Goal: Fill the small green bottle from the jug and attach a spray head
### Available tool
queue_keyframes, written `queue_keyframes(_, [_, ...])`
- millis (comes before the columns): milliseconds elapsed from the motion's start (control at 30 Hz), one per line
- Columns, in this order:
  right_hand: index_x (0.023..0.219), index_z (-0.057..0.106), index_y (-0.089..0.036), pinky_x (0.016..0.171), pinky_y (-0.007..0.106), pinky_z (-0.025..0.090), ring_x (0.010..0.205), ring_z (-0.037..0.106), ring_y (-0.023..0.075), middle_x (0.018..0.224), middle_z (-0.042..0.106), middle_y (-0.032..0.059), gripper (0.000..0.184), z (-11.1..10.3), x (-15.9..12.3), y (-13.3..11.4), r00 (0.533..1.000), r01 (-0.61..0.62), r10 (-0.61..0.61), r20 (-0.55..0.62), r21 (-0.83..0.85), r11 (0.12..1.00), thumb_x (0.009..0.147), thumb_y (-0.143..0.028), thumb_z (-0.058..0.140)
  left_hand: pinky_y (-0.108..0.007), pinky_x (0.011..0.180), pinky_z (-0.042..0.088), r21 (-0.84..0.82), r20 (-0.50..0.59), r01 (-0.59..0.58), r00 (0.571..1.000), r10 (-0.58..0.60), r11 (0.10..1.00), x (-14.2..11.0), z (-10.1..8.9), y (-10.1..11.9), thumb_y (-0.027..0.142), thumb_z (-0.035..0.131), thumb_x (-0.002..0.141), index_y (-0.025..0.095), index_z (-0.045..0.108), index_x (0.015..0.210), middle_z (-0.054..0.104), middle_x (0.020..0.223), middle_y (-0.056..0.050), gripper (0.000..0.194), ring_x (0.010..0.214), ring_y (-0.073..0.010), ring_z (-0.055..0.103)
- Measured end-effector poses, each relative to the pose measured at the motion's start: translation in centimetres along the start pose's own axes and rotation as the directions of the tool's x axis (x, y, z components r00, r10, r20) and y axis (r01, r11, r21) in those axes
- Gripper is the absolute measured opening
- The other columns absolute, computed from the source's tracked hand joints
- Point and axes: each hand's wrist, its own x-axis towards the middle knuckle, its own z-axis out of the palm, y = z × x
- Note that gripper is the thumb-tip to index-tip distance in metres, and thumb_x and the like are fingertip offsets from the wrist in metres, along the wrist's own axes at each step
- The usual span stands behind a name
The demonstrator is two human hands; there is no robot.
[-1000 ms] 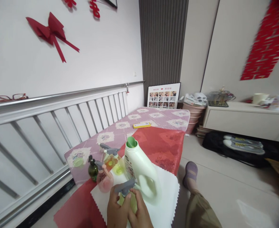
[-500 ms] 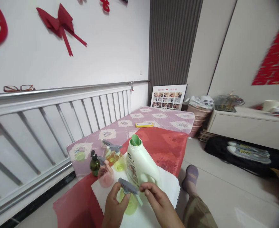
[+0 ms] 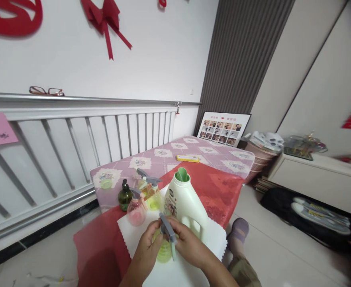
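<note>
A yellow-green spray bottle [image 3: 164, 253] with a grey trigger head stands on the white sheet in front of me. My left hand [image 3: 148, 244] is closed round the neck, just under the head. From the other side, my right hand [image 3: 189, 244] has its fingers closed on the grey head near the trigger. Right behind them rises a large cream detergent jug [image 3: 193, 207] with a green spout and its mouth uncovered. To the left stand a pink spray bottle [image 3: 136, 213], a dark green pump bottle [image 3: 124, 195] and a yellow spray bottle [image 3: 154, 197].
A white sheet with scalloped edges [image 3: 217, 239] lies over red cloth [image 3: 220, 183] on the patterned tablecloth [image 3: 163, 153]. Farther back are a yellow-edged box [image 3: 187, 158] and, at left, a green lid-like disc [image 3: 106, 183]. A white railing [image 3: 82, 137] borders the left side.
My right hand has moved left onto the spray head, which has turned more upright toward me. The view has swung to the left, shifting the scene rightward.
</note>
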Motion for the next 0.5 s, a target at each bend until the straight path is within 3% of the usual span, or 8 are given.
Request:
queue_keyframes(133, [0.104,0.071,-0.024,0.096,0.039,0.047,0.106,0.063,0.0235,0.116,0.069,0.0058,0.029,0.2,0.4,0.2,0.998,-0.052,0.052,-0.033,0.006,0.999,0.081,-0.014,0.057,-0.042,0.119,0.037,0.038,-0.014,0.074,0.997,-0.073,0.997,-0.9,0.0,-0.6,0.019,0.060,0.078,0.019,0.046,0.139,0.056,0.148,-0.013,0.062,0.139,-0.0265,0.050])
queue_keyframes(233, [0.097,0.066,-0.022,0.091,0.040,0.049,0.101,0.065,0.0255,0.105,0.070,0.0057,0.022,1.0,0.6,1.2,0.988,-0.103,0.105,-0.114,0.023,0.994,0.077,-0.015,0.061,-0.042,0.121,0.035,0.115,-0.035,0.068,0.997,-0.064,0.991,-1.5,0.2,-1.6,0.009,0.059,0.067,0.020,0.044,0.139,0.056,0.147,-0.011,0.074,0.140,-0.0251,0.049])
queue_keyframes(400, [0.101,0.061,-0.020,0.086,0.040,0.052,0.092,0.067,0.0261,0.095,0.071,0.0046,0.031,3.0,0.7,2.5,0.942,-0.148,0.149,-0.299,0.027,0.989,0.071,-0.016,0.065,-0.041,0.122,0.036,0.135,-0.109,0.079,0.992,-0.064,0.988,-1.7,0.3,-3.5,0.008,0.056,0.067,0.019,0.039,0.140,0.052,0.150,-0.013,0.076,0.141,-0.0234,0.048])
queue_keyframes(500, [0.115,0.059,-0.021,0.093,0.042,0.051,0.103,0.067,0.0279,0.109,0.071,0.0075,0.042,3.3,0.4,2.6,0.939,-0.149,0.162,-0.304,0.064,0.987,0.074,-0.023,0.069,-0.039,0.120,0.038,0.134,-0.087,0.089,0.993,-0.077,0.987,-1.7,0.1,-3.7,0.008,0.057,0.069,0.020,0.039,0.140,0.053,0.149,-0.013,0.075,0.139,-0.0227,0.051])
